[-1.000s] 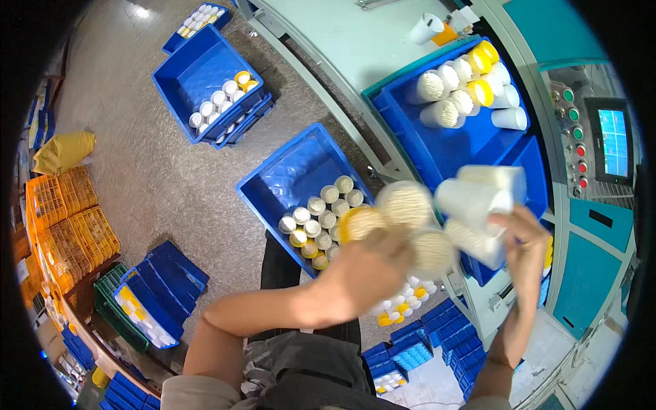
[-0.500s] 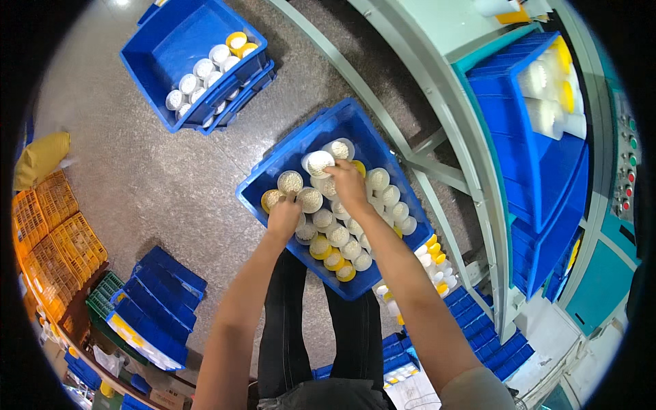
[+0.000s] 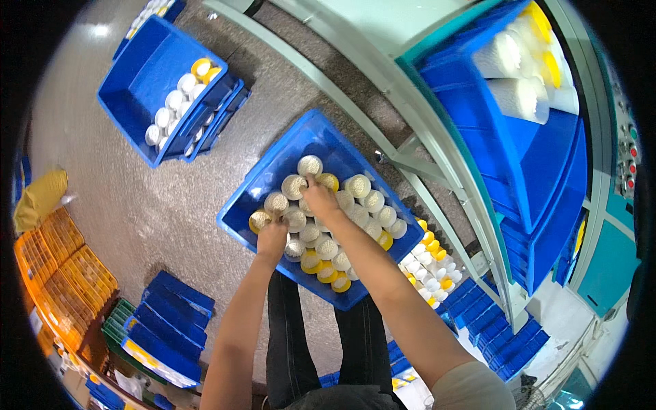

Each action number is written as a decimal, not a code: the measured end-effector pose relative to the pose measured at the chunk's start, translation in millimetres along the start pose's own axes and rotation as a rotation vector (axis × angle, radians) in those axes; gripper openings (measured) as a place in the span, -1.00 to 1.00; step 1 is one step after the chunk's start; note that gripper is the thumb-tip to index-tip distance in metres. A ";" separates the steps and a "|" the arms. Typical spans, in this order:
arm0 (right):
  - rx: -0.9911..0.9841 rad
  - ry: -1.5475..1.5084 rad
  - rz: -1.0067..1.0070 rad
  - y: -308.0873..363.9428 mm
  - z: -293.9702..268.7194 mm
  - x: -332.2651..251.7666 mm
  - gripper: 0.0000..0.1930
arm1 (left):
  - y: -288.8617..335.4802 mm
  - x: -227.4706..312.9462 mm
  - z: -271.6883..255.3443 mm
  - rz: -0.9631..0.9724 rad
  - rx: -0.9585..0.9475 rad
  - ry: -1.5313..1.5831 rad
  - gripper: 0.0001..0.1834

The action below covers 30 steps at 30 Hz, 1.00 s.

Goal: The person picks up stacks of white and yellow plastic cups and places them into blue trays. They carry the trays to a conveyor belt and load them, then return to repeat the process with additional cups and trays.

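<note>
A blue crate [image 3: 240, 203] tilts across the scene in front of my legs, holding rows of white and yellow cups with pale white granules in them. My left hand [image 3: 272, 238] is at the crate's left side, fingers bent down at the rim of a white cup [image 3: 276, 201]; a yellow cup [image 3: 260, 220] stands beside it. My right hand [image 3: 321, 198] reaches in farther, its thumb and fingers closed at the edge of another white cup [image 3: 294, 186]. One more white cup [image 3: 310, 165] stands just beyond those fingertips. The undersides of the fingers are hidden.
Stacked blue crates [image 3: 130, 92] with cups stand on the floor at far left. On the right, a pale metal frame [image 3: 437, 102] carries a tilted blue bin [image 3: 465, 123] of cups. Orange crates [image 3: 68, 256] and blue trays [image 3: 171, 311] lie at the left; more cups [image 3: 430, 270] are at right.
The view has shifted, so the crate sits lower and farther left. The cup at my right hand, which looked raised, is now down among the others. My left hand stays by the same cups.
</note>
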State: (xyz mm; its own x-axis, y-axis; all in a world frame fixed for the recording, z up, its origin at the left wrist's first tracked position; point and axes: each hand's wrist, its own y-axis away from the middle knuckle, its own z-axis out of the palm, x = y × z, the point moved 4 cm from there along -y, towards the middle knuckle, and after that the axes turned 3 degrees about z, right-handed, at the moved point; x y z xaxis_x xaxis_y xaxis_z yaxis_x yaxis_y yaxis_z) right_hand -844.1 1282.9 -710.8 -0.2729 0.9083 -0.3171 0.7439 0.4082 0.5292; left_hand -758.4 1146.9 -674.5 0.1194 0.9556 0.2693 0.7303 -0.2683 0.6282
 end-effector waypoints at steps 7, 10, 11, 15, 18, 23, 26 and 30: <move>0.140 -0.312 -0.116 106.9 -153.5 -8.3 -0.68 | 34.3 23.7 -59.0 -0.010 0.085 0.043 -0.73; 0.610 -0.360 -0.244 201.4 -322.0 24.9 -0.74 | 51.7 33.3 -65.7 0.048 0.169 0.137 -0.76; 0.798 -0.234 -0.259 217.4 -362.5 54.4 -0.76 | 61.2 33.0 -63.9 0.041 0.194 0.173 -0.77; 1.074 0.359 0.312 210.1 -508.1 195.2 -0.53 | 78.7 50.1 -34.0 -0.063 0.151 0.300 -0.77; 0.730 0.529 0.655 173.4 -537.2 309.9 -0.42 | 88.9 74.4 -29.6 -0.012 0.103 0.366 -0.75; 0.692 0.298 0.568 157.2 -543.9 411.2 -0.51 | 98.6 105.4 -32.6 -0.104 0.038 0.461 -0.79; 0.719 0.408 0.478 190.9 -550.5 352.5 -0.57 | 98.4 105.8 -27.4 -0.060 0.115 0.371 -0.77; 0.673 0.214 0.486 295.6 -534.8 226.2 -0.74 | 61.3 99.0 -49.3 0.050 0.223 0.192 -0.65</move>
State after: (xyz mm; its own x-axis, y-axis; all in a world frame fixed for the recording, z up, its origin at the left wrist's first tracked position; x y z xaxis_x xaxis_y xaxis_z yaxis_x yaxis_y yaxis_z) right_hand -1012.2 1658.0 -205.3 0.1116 0.9936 0.0150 0.9933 -0.1110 -0.0329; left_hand -735.0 1219.1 -573.4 0.0456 0.8957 0.4423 0.8588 -0.2613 0.4406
